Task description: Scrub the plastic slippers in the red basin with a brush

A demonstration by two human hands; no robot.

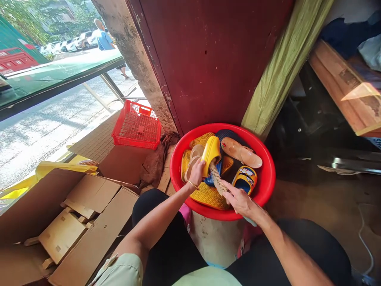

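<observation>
Over a tub (270, 174), the left hand (196, 173) grips a clog (212, 150), probably to steady it. The right hand (239, 201) clasps a brush (218, 180) at the clog's five o'clock.

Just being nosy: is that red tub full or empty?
Fairly full: shoes crowd the tub, and the left hand holds a yellow shoe over them.

dark-red panel (214, 59) | chipped wall edge (131, 51) | yellow-green curtain (278, 75) | brown floor (297, 198) | sunlit street (65, 107) at left
</observation>
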